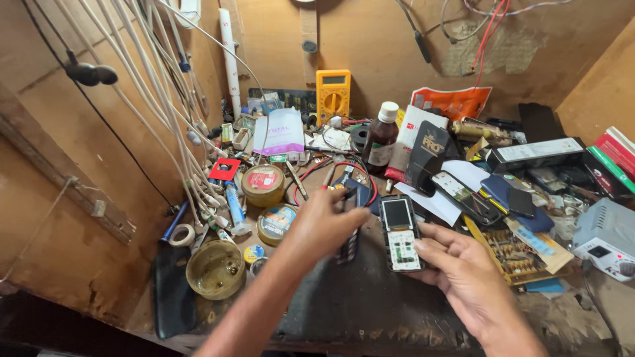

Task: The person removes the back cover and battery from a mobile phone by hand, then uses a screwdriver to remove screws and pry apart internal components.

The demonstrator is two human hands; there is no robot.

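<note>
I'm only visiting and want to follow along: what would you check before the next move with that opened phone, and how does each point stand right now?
1. Opened black phone with bare circuit board supported: ok, it rests in the right hand, fingers under it.
2. Phone screen and board facing up: ok, both visible.
3. Left hand grip on the dark keypad-like part: cannot tell, the hand covers most of it.
4. Room on the dark work mat: ok, a bare patch lies in front of the hands.
5. Clutter kept away: not ok, a red wire and round yellow tin lie close behind the left hand.
</note>
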